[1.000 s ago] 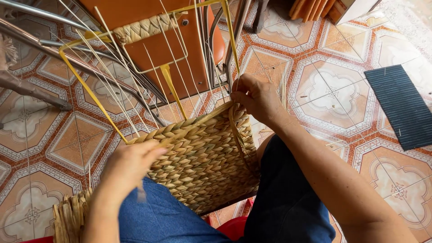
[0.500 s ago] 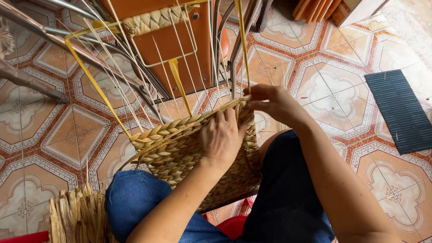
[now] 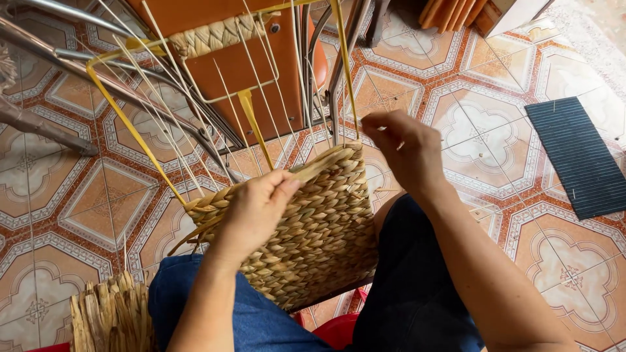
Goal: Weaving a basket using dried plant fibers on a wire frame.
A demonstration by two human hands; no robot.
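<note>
A half-woven straw basket (image 3: 313,241) rests on my lap, its braided wall facing up. My left hand (image 3: 257,208) grips the top woven edge of the basket, fingers curled over a flat straw strand. My right hand (image 3: 404,150) is raised just above the basket's right corner, fingers pinched on a thin upright spoke (image 3: 345,72). Thin pale spokes and yellow strips (image 3: 130,127) rise from the basket's rim toward a wire frame (image 3: 228,58) wrapped at the top with a straw braid.
A bundle of dry straw (image 3: 111,319) lies at my lower left. Metal chair legs (image 3: 78,78) and an orange seat panel (image 3: 241,65) stand ahead. A dark ribbed mat (image 3: 577,156) lies on the patterned tile floor (image 3: 65,215) at right. A red stool edge (image 3: 336,329) shows below.
My left hand came up from my knee to the basket's top edge and gripped it. My right hand lifted off the rim, pulling upward on a spoke.
</note>
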